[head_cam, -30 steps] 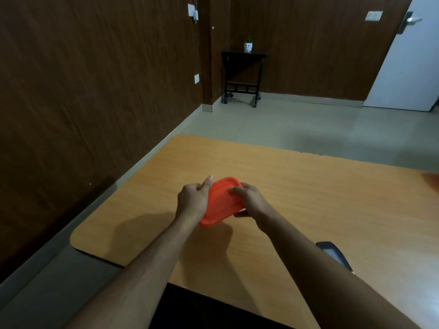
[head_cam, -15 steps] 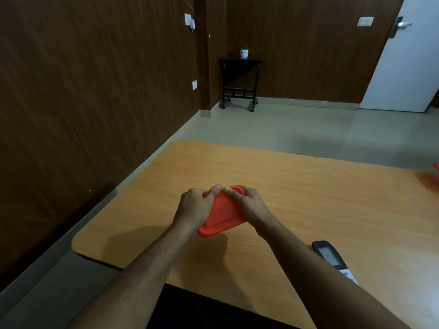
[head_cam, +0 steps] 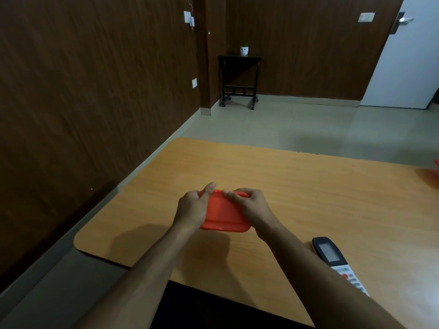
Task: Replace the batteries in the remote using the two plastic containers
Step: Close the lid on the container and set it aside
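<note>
A light wood-grain bench [head_cam: 297, 186] with rounded corners stands on a pale tiled floor [head_cam: 285, 124], its left edge running close beside a dark panelled wall. A remote [head_cam: 332, 260] with a dark screen end and a white keypad lies flat on the bench at about 4 o'clock, partly hidden by a forearm. At 3 o'clock, an orange-red object [head_cam: 436, 163] barely shows at the frame's edge.

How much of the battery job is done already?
Hardly any yet. Both hands, left hand and right hand, grip the orange box above the table, lid on. The remote lies untouched, face up. A second orange thing peeks in at the far right. Swapping the batteries is still left.
</note>
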